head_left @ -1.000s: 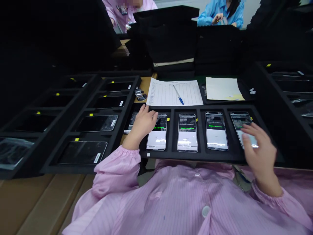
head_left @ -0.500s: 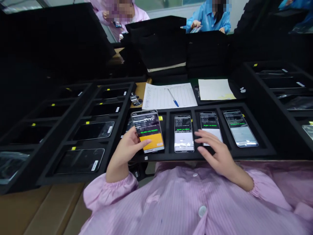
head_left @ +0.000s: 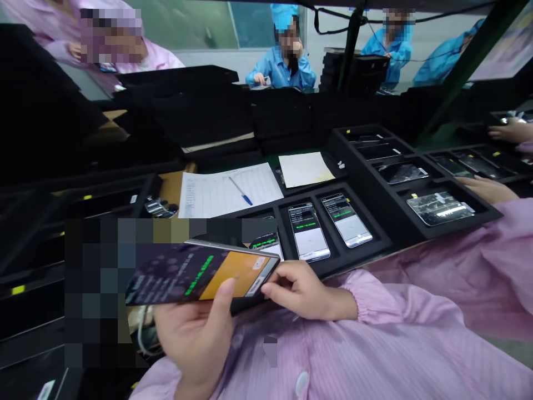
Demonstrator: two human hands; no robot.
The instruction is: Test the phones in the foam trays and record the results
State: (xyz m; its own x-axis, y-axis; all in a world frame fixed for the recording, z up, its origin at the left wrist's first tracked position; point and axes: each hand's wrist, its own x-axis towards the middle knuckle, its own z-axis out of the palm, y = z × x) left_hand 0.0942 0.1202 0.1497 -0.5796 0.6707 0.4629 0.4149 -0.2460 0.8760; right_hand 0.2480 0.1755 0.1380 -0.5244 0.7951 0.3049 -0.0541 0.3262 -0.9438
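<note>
1. Left hand (head_left: 194, 339): clamped on tilted phone (head_left: 204, 272), thumb across its orange panel; phone spans the gap between hands.
2. Paper sheet (head_left: 208, 194), pen (head_left: 241, 191) on top: beyond phone, clear of both hands.
3. Right hand (head_left: 302, 289): fingers curled at phone's right end; cannot tell whether gripping.
4. Black tray (head_left: 382, 244): beyond right hand, lit phones (head_left: 308, 236) inside.
</note>
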